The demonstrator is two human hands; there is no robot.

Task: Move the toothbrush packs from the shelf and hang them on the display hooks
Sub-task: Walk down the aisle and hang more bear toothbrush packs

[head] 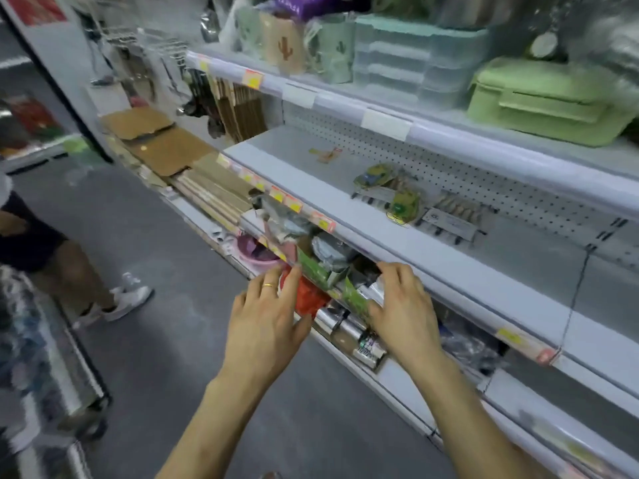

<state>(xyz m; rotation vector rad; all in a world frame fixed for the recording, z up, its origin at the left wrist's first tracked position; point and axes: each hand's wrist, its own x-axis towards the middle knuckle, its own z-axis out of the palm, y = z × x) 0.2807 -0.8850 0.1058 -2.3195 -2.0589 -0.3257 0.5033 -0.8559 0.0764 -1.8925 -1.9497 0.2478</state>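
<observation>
One bystander [69, 267]: stands at the far left, on the aisle floor.
Left hand [266, 326]: fingers straight and spread, lying against a red pack [309, 300] on the lower shelf, under the front edge of the middle shelf [432, 267].
Right hand [404, 312]: fingers curled around green-and-silver packs [356, 300] just beside the red one; contents too blurred to tell.
Toothbrush packs [446, 219]: lying flat on the middle shelf, near its back edge, by the pegboard [501, 188].

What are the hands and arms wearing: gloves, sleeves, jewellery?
No sleeves, gloves or watch are in view. The left hand wears a plain gold ring on one finger; the right hand wears nothing.
</observation>
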